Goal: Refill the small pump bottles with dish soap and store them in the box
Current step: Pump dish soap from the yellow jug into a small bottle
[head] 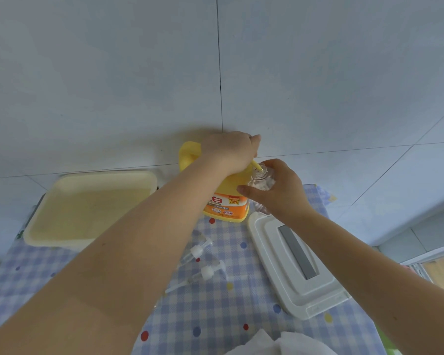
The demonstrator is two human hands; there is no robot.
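Note:
A big yellow dish soap jug with an orange label stands at the back of the table. My left hand presses down on its pump top, hiding the pump head. The yellow spout reaches into the open neck of a small clear bottle, which my right hand holds tilted against the jug. Two loose white pump heads, one above the other, lie with their tubes on the checked cloth in front of the jug.
A cream box lies open at the left, against the tiled wall. A white lid with a grey strip rests at the right. White tissue shows at the near edge. Blue checked cloth covers the table.

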